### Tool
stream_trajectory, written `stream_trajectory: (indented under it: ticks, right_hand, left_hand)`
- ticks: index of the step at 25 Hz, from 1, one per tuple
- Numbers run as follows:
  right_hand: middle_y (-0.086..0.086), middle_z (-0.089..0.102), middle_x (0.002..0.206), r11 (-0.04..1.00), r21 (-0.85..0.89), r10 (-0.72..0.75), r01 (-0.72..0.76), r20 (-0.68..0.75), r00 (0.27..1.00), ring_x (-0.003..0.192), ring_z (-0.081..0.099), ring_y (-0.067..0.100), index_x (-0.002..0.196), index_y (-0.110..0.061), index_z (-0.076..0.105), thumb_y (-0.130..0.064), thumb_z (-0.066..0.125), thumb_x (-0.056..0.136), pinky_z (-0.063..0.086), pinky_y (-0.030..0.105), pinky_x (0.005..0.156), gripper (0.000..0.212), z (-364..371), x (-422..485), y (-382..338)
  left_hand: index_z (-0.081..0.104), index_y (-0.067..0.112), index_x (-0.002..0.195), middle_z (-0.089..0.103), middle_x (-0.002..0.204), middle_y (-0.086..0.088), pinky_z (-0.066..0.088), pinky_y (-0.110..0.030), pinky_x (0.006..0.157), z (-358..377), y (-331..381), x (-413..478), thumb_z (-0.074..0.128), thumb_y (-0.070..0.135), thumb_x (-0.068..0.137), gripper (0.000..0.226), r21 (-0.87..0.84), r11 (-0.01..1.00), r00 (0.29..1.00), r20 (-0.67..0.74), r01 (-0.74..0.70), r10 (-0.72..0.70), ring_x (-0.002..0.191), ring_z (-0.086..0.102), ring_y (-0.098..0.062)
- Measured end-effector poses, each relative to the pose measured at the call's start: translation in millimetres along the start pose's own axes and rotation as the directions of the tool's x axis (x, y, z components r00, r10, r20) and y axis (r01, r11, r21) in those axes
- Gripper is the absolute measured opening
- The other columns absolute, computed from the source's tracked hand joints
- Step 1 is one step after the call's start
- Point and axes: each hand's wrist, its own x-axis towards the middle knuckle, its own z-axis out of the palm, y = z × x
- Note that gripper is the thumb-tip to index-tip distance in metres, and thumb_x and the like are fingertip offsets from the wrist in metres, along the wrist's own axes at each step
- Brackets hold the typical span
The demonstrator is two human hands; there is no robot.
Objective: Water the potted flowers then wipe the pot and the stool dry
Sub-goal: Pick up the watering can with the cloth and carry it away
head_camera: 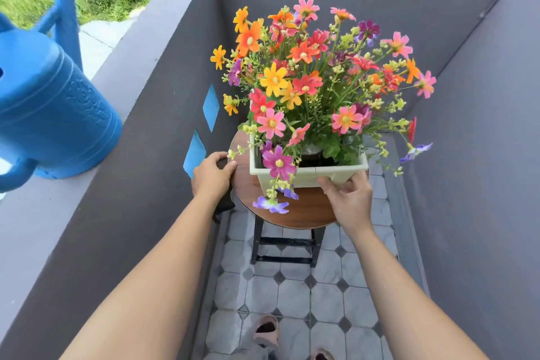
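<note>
- Our left hand [212, 174] clamps a dark cloth [225, 204] against the stool [304, 210] top's left edge.
- Our right hand [349, 199] grips the pot [309, 175] at its near right rim.
- Pot of flowers [315, 73] sits on the stool.
- Blue watering can [49, 108] stands on the ledge [55, 207], far left.

watering can [49, 102] blue (embossed) | pot [309, 174] pale green | stool [304, 210] brown woodgrain | walls [365, 17] grey
</note>
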Motion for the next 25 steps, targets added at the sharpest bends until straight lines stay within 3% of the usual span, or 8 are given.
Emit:
stream_trajectory:
  ticks: [3, 6, 10, 13, 16, 19, 22, 25]
  right_hand:
    - [0.019, 0.060, 0.108, 1.000, 0.022, 0.021, -0.021, 0.018, 1.000, 0.082, 0.063, -0.005, 0.084, -0.039, 0.062, -0.055, 0.077, 0.064, 0.052, 0.012, 0.070, 0.030, 0.6, -1.6, 0.2]
    - [0.019, 0.056, 0.113, 0.996, 0.042, 0.080, -0.081, 0.036, 0.996, 0.093, 0.063, 0.006, 0.094, -0.039, 0.062, -0.046, 0.079, 0.070, 0.054, 0.023, 0.084, 0.030, 1.2, -10.1, -2.8]
    - [0.004, 0.046, 0.112, 0.963, -0.052, 0.260, -0.263, -0.057, 0.964, 0.100, 0.055, 0.007, 0.134, -0.017, 0.045, -0.030, 0.076, 0.078, 0.046, 0.020, 0.093, 0.065, 4.0, -41.3, -14.0]
    - [0.007, 0.050, 0.102, 0.934, -0.122, 0.334, -0.337, -0.043, 0.942, 0.095, 0.056, 0.023, 0.112, -0.019, 0.048, -0.022, 0.073, 0.082, 0.049, 0.026, 0.084, 0.039, 11.3, -78.7, -36.8]
    - [0.001, 0.056, 0.094, 0.862, -0.301, 0.487, -0.409, 0.265, 0.832, 0.091, 0.057, 0.020, 0.103, -0.022, 0.051, -0.021, 0.062, 0.089, 0.043, 0.023, 0.074, 0.018, 27.8, -113.2, -61.6]
    - [-0.004, 0.060, 0.099, 0.834, -0.367, 0.551, -0.411, 0.538, 0.638, 0.096, 0.057, 0.015, 0.108, -0.025, 0.054, -0.032, 0.045, 0.098, 0.044, 0.028, 0.087, 0.016, 51.6, -129.9, -94.2]
    - [-0.002, 0.060, 0.095, 0.787, -0.167, 0.561, -0.594, 0.593, 0.577, 0.084, 0.057, 0.011, 0.108, -0.020, 0.055, -0.036, 0.033, 0.102, 0.045, 0.032, 0.092, 0.028, 79.4, -122.8, -138.9]
    - [0.003, 0.069, 0.105, 0.694, 0.135, 0.396, -0.707, 0.749, 0.531, 0.096, 0.064, 0.014, 0.109, -0.018, 0.060, -0.036, 0.033, 0.103, 0.048, 0.031, 0.095, 0.033, 99.8, -113.5, -192.6]
  left_hand:
    - [0.060, 0.029, 0.122, 0.065, 0.120, 0.000, 0.041, -0.034, 0.086, -0.1, -2.7, -0.7, 0.053, 0.037, 0.089, 0.036, -0.013, 1.000, 1.000, -0.018, 0.002, -0.002, 0.116, 0.051, -0.025]
    - [0.060, 0.030, 0.123, 0.063, 0.122, -0.001, 0.036, -0.032, 0.086, -3.6, -5.0, -12.2, 0.050, 0.032, 0.091, 0.033, -0.036, 0.999, 0.999, -0.042, 0.023, -0.024, 0.119, 0.047, -0.027]
    - [0.060, 0.030, 0.122, 0.061, 0.127, -0.003, 0.037, -0.034, 0.093, -28.4, -2.5, -43.3, 0.050, 0.028, 0.093, 0.031, -0.065, 0.998, 0.999, -0.053, 0.009, -0.012, 0.121, 0.046, -0.028]
    - [0.061, 0.029, 0.123, 0.060, 0.130, -0.001, 0.033, -0.032, 0.099, -58.6, 7.2, -76.5, 0.053, 0.025, 0.092, 0.031, -0.103, 0.994, 1.000, -0.014, -0.026, 0.025, 0.123, 0.045, -0.027]
    - [0.058, 0.029, 0.125, 0.059, 0.128, 0.000, 0.035, -0.029, 0.099, -90.4, 15.8, -110.3, 0.058, 0.024, 0.091, 0.035, -0.150, 0.988, 0.997, 0.055, -0.038, 0.047, 0.119, 0.049, -0.022]
    - [0.047, 0.034, 0.123, 0.060, 0.122, -0.003, 0.044, -0.037, 0.099, -132.8, 15.9, -142.8, 0.064, 0.033, 0.086, 0.041, -0.290, 0.957, 0.987, 0.160, 0.025, 0.023, 0.109, 0.058, -0.021]
    - [0.043, 0.027, 0.111, 0.063, 0.114, -0.008, 0.051, -0.047, 0.093, -175.8, 23.1, -171.7, 0.068, 0.037, 0.081, 0.040, -0.437, 0.896, 0.977, 0.214, 0.078, 0.019, 0.102, 0.064, -0.025]
    - [0.045, 0.014, 0.110, 0.062, 0.109, -0.011, 0.054, -0.035, 0.085, -219.7, 38.0, -199.2, 0.065, 0.023, 0.088, 0.031, -0.546, 0.837, 0.988, 0.144, 0.031, 0.057, 0.094, 0.064, -0.020]
